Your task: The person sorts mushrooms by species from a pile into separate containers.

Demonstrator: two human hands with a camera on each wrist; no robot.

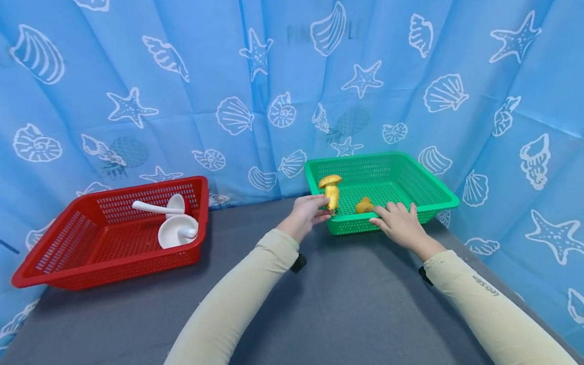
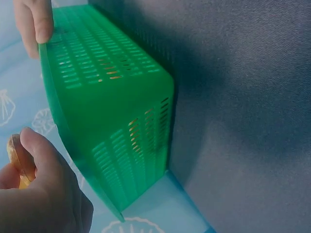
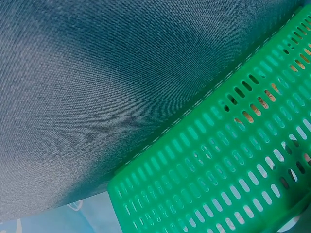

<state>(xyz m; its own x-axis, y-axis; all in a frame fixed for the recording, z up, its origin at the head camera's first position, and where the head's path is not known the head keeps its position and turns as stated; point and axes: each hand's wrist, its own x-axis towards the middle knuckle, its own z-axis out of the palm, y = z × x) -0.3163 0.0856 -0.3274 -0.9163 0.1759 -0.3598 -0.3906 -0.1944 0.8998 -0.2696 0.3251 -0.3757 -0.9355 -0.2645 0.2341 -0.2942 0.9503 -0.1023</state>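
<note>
My left hand (image 1: 306, 215) holds a yellow mushroom (image 1: 331, 191) by its stem, cap up, above the near left corner of the green basket (image 1: 438, 205). The left wrist view shows thumb and fingers around part of the mushroom (image 2: 20, 158). On the basket's front rim is my right hand (image 1: 403, 229), gripping it with the thumb outside and fingers over the edge. Just left of those fingers, a smaller yellow-brown piece (image 1: 364, 205) lies inside the basket; its lower part is hidden by the front wall. In the right wrist view, brownish patches show through the basket's slots (image 3: 252, 111).
A red basket (image 1: 109, 266) stands at the left on the grey tabletop (image 1: 347, 304). It contains a white ladle (image 1: 157, 208) and a white bowl-shaped utensil (image 1: 171, 233). Behind hangs a blue curtain (image 1: 283, 61) with shell and starfish prints.
</note>
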